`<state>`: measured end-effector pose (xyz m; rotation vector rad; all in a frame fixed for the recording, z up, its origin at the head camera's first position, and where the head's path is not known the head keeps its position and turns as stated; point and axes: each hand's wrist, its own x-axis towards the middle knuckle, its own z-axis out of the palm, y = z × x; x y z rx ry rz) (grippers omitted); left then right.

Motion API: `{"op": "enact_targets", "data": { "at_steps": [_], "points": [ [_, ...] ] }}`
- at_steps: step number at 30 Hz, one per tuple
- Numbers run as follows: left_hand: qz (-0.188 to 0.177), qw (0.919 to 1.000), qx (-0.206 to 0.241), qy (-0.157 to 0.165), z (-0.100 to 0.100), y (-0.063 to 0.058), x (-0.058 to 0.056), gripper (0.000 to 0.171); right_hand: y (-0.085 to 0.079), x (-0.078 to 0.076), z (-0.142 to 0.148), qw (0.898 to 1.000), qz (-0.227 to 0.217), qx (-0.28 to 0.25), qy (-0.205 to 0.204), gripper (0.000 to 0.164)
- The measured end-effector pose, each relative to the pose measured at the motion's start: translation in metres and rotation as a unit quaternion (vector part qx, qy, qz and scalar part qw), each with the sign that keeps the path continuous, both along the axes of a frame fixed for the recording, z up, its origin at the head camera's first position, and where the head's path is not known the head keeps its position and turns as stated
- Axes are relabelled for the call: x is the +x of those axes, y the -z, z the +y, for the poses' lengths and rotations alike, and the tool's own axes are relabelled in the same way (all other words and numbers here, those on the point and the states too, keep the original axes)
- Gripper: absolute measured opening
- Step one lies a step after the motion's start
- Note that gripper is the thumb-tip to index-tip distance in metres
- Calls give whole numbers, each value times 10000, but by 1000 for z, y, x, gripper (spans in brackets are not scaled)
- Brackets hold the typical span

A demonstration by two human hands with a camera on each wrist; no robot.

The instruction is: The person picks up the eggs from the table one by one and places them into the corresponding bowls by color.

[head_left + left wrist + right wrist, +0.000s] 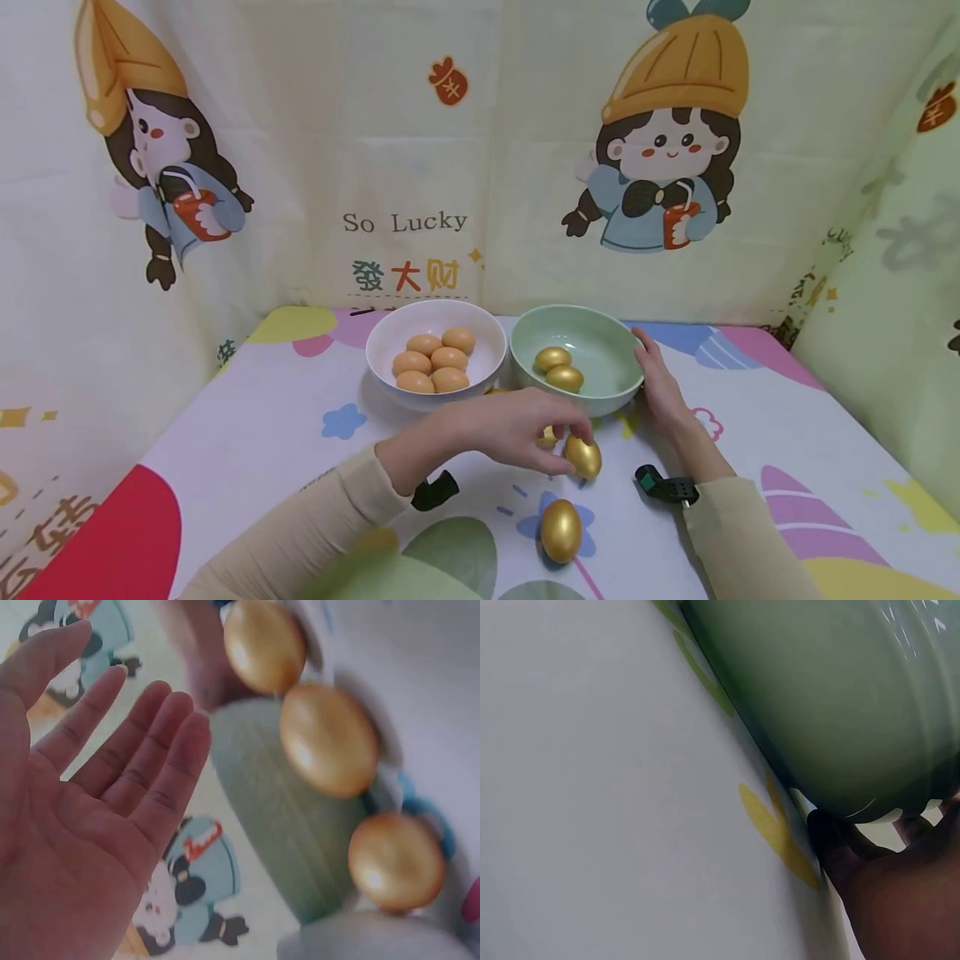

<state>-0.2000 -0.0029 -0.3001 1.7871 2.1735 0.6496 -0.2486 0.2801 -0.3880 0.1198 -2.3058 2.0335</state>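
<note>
My left hand (517, 429) hovers over a golden egg (583, 457) on the table, fingers loosely bent. The left wrist view shows that palm (82, 825) holding nothing, apart from the eggs. Another golden egg (549, 437) is partly hidden behind its fingers, and one more golden egg (561, 531) lies nearer me. My right hand (663, 387) holds the right side of a green bowl (611, 358), thumb low against its wall in the right wrist view. Inside that bowl are two golden eggs (558, 369).
Left of the green bowl, nearly touching it, stands a white bowl (382, 350) with several brown eggs (431, 360). A bit of gold (497, 390) shows behind my left wrist. A printed cloth (517, 167) hangs behind the patterned table (262, 433).
</note>
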Motion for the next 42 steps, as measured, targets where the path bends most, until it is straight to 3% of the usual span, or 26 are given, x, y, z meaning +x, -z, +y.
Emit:
{"op": "enact_targets", "data": {
  "at_steps": [6, 13, 23, 32, 37, 42],
  "points": [
    [-7, 9992, -403, 39, -1, 12, 14, 32, -1, -2, 0, 10000, -2, -52, -12, 60],
    [-169, 9991, -386, -52, -5, 22, 26, 31, -3, -3, -1, 10000, -43, 7, -14, 61],
    [227, 9957, -815, -375, -4, 34, 44, 33, -4, -2, -2, 10000, -21, -12, 17, 61],
    [128, 9945, -986, -324, -2, 40, 49, 36, -1, 0, 0, 10000, 31, 26, 15, 61],
    [320, 9946, -987, -58, -2, 40, 48, 34, -1, 0, 0, 10000, 17, 13, -20, 61],
    [203, 9940, -1065, 114, -5, 38, 46, 38, -1, 1, -1, 10000, 27, -30, -48, 61]
  ]
}}
